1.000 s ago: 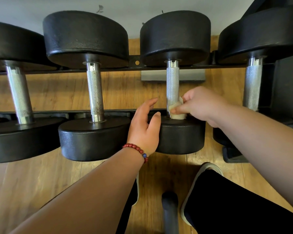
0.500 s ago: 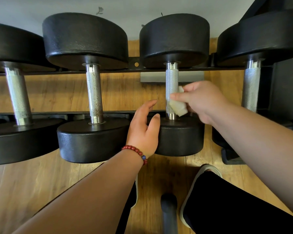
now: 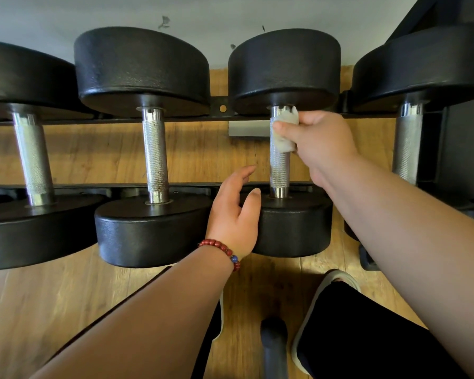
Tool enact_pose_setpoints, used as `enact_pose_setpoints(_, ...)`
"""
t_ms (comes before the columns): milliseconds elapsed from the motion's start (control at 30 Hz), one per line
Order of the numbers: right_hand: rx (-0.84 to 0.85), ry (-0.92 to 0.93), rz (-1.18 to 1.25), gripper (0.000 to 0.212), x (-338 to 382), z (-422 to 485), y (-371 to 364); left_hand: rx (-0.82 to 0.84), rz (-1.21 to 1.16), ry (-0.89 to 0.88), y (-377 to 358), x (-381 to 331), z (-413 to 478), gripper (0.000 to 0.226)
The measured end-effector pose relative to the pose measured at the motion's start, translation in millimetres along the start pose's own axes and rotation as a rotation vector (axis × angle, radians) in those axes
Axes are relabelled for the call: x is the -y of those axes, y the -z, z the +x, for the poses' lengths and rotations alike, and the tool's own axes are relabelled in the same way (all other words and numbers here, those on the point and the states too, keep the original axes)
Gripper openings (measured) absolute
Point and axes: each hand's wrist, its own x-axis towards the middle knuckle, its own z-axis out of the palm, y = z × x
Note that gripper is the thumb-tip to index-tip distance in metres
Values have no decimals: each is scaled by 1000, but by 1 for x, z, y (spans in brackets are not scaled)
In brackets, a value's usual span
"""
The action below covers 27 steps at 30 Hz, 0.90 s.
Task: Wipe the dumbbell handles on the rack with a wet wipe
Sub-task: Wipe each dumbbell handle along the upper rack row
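White wipe (image 3: pixel 283 132), pinched in the right grip (image 3: pixel 320 143), presses the far end of the handle (image 3: pixel 279 170); its bare knurled length runs back toward the person. Left grip (image 3: pixel 236 214), fingers spread, rests against the near head (image 3: pixel 293 228).

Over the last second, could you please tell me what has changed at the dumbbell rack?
The right hand, still gripping the wet wipe against the handle, slid it from the near end up to the far end, just under the far head. Nothing was taken hold of or let go. The left hand stayed open against the near head; the dumbbells did not move.
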Motion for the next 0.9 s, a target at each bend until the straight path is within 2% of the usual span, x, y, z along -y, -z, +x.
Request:
enact_pose_setpoints(167, -39, -15, 30, 35, -11, -7, -1, 3, -1, 3, 0, 1, 0, 40)
enact_pose_setpoints(300, -143, -62, 143, 15, 8, 4, -3, 5, -2, 16, 0, -1, 0, 40)
enact_pose_setpoints(400, -202, -85, 212, 18, 7, 1, -11, 2, -5, 17, 1, -1, 0, 40)
enact_pose_setpoints(533, -193, -65, 144, 16, -6, -11, -11, 4, -2, 15, 1, -3, -1, 40)
enact_pose_setpoints(667, -207, -107, 232, 26, 13, -4, -10, 3, -3, 23, 0, -4, -1, 40)
enact_pose_setpoints(767, -222, -88, 172, 14, 8, -12, -12, 3, -8, 24, 1, -3, -1, 40)
enact_pose_setpoints(900, -190, -139, 226, 16, -6, -32, 3, 9, 2, 21, 1, -4, -1, 39)
